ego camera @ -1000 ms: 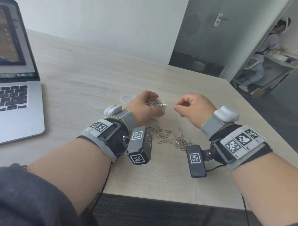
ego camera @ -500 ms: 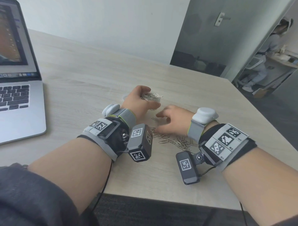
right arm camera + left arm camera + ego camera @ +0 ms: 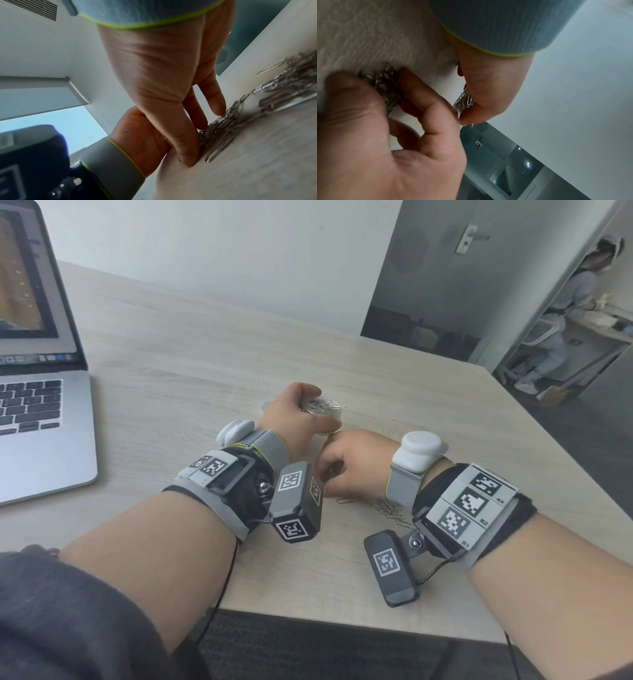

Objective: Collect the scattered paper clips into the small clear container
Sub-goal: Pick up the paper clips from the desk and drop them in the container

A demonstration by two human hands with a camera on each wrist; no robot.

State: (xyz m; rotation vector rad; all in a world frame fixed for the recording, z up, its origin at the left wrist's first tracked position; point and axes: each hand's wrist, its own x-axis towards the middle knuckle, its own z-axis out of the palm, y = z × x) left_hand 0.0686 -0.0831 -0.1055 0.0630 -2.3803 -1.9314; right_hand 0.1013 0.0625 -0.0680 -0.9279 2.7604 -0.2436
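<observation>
Underneath, pale wood-grain table (image 3: 205,364), white wall (image 3: 205,251) beyond

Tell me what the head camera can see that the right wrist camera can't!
Only the head view shows the laptop, the small clear container heaped with clips in the left hand, and a person past the doorway.

Only the right wrist view shows, from below, the right hand's fingertips touching the loose paper clips, plus a ceiling vent.

Both show the right hand, the loose clips on the wooden table, and the left wrist with its grey strap.
</observation>
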